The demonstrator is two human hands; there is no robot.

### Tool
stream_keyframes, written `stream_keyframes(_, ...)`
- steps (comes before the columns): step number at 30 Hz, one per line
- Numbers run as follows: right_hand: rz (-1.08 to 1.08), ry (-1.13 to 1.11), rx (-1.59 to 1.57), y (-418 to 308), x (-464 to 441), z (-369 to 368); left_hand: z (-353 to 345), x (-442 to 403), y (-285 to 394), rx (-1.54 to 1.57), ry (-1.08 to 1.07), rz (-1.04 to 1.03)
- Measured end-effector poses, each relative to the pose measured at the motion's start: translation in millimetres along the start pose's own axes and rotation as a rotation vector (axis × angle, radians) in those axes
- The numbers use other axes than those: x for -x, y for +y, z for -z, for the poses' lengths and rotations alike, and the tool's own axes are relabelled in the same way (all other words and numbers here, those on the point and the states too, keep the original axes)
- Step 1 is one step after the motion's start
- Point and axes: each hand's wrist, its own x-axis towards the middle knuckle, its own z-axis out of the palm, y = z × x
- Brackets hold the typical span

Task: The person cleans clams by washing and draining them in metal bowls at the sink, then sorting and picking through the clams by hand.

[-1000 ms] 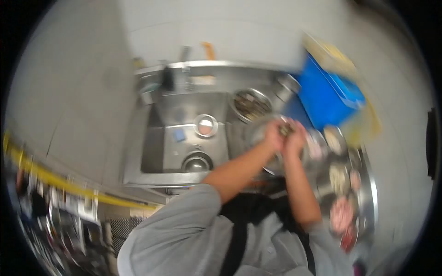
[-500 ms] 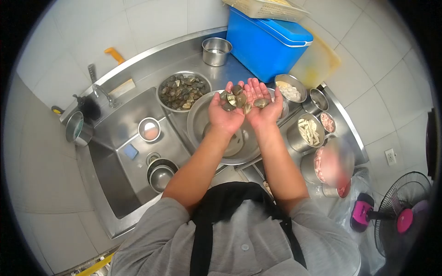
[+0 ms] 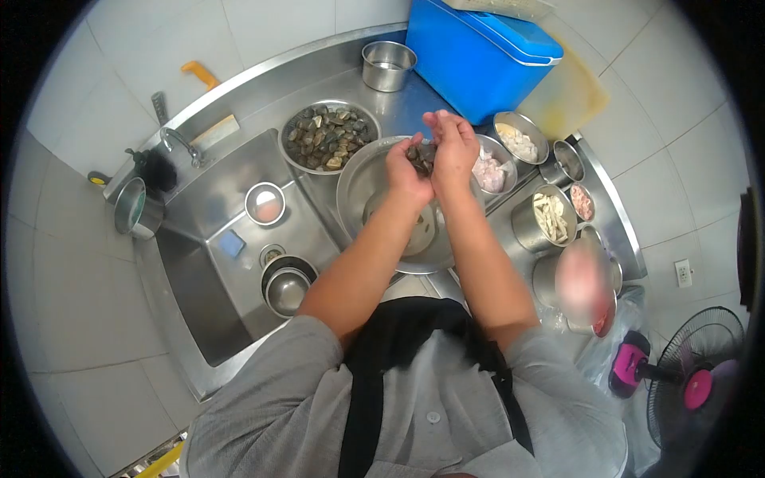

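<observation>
Several brown-grey clams sit cupped between my two hands above a wide metal bowl. My left hand is curled under and around them. My right hand is turned on edge with bent fingers, closing the clams in from the right and partly hiding them. Below the hands, the wide bowl holds some liquid and a few clams at its bottom. Just left of it stands another metal bowl full of clams.
On the left is a steel sink with small bowls, a blue sponge and a faucet. A blue cooler stands behind. Metal containers of cut food line the right, near a fan.
My hands have gone from open, flat palms side by side to cupped together around the clams. My right hand has turned inward. The view has shifted slightly.
</observation>
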Motion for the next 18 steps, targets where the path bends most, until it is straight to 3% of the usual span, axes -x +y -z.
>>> stream_keyframes(3, -0.087, -0.069, -0.294, -10, 15, 1, 9, -1, 18, 0.061, -0.1, 0.071)
stream_keyframes(7, -0.011, -0.065, -0.18, -14, -1, 33, 16, 18, 58, 0.12, -0.168, 0.072)
stream_keyframes(9, -0.034, -0.405, 0.899, 9, -17, 68, 35, -4, 108, 0.177, -0.197, 0.193)
stream_keyframes(10, -0.199, -0.676, 1.2, 23, -22, 81, 39, -12, 133, 0.059, -0.147, 0.107)
stream_keyframes(12, -0.125, -1.14, 1.725, 49, 4, 89, 40, -33, 176, -0.119, -0.005, -0.079)
stream_keyframes(14, -0.342, -1.207, 1.868, 62, 29, 77, 41, -51, 209, -0.183, 0.093, -0.177)
stream_keyframes(16, -0.311, -1.257, 1.802, 71, 39, 70, 47, -65, 228, -0.572, 0.249, -0.464)
stream_keyframes(17, -0.274, -1.303, 1.737, 73, 43, 66, 40, -57, 225, -0.573, 0.252, -0.46)
stream_keyframes(18, -0.28, -1.299, 1.735, 75, 46, 63, 32, -50, 222, -0.862, 0.427, -0.533)
